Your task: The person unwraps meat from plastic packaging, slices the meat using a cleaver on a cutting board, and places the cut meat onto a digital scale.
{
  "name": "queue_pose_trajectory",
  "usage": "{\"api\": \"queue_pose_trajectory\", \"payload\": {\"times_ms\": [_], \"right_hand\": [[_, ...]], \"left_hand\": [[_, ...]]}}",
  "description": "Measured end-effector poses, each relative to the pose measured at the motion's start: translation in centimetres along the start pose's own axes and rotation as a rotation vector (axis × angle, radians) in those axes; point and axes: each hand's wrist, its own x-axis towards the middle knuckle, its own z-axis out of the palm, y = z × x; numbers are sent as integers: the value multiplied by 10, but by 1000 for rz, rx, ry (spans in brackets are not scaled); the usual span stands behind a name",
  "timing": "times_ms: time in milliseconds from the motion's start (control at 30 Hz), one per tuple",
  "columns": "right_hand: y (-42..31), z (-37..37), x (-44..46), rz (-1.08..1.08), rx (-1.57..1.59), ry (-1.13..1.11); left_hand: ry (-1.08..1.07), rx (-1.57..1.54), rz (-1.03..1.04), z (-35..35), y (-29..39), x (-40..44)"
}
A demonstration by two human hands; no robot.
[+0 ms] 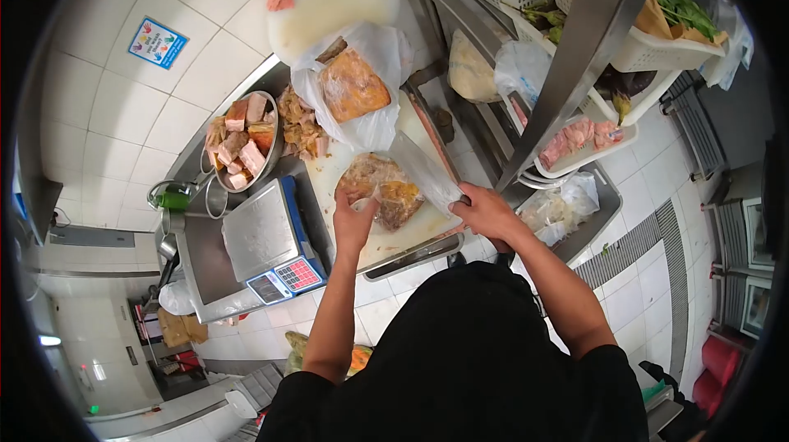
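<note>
My right hand (pixel 486 212) is wrapped round the dark handle of a large cleaver (pixel 424 172). Its broad blade points up and left, along the right edge of a browned slab of cooked meat (pixel 400 198) lying on the white cutting board (pixel 385 250). My left hand (pixel 355 218) grips that slab at its lower left, thumb and fingers apart around its edge. Just beyond the blade, another browned slab (pixel 353 87) and a small dark piece rest on a clear plastic bag (pixel 317 80). Whether the blade touches the meat, I cannot tell.
Left of the board stand a metal bowl (pixel 274 143) of meat chunks and a digital scale (pixel 261 232). Meat scraps (pixel 301 126) lie beside the bowl. A steel post (pixel 579 64) rises at right, before white baskets (pixel 670 54) of vegetables and a tray of raw meat (pixel 578 146).
</note>
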Motion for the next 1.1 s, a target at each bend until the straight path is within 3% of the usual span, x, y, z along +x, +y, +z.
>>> {"api": "queue_pose_trajectory", "payload": {"times_ms": [67, 100, 167, 300, 367, 400, 467, 633, 700, 800, 900, 967, 1100], "right_hand": [[-3, -4, -9, 13, -2, -8], [-6, -7, -12, 48, 44, -44], [-5, -7, -13, 77, 89, -81], [3, 1, -8, -48, -12, -97], [-2, -1, -8, -59, -7, -109], [-8, -5, -12, -34, 23, -145], [-14, -5, -10, -9, 54, -183], [-34, 36, 50, -76, 39, -216], [-46, 49, 65, -99, 16, -80], [-46, 47, 60, -107, -33, 67], [-50, 24, 38, -11, 15, -90], [-42, 23, 34, 8, 15, -107], [-21, 35, 34, -29, -4, -108]], "left_hand": [[-121, 351, 96, -8, 4, -6], [-119, 352, 103, -11, 7, -2], [-311, 534, 3, -19, 10, 3], [-227, 593, 79, -18, -41, 24], [-159, -445, -477, -21, -57, 27], [-159, -442, -475, -23, -56, 23], [-110, -735, -564, -24, -56, 14], [-28, -837, -439, -23, -47, 17], [52, -894, -402, -29, -44, 16], [-14, -1140, -446, -38, -58, 14], [98, -1051, -388, -28, -74, 10], [162, -1173, -514, -25, -63, 10], [104, -1329, -405, -22, -120, 38]]}}
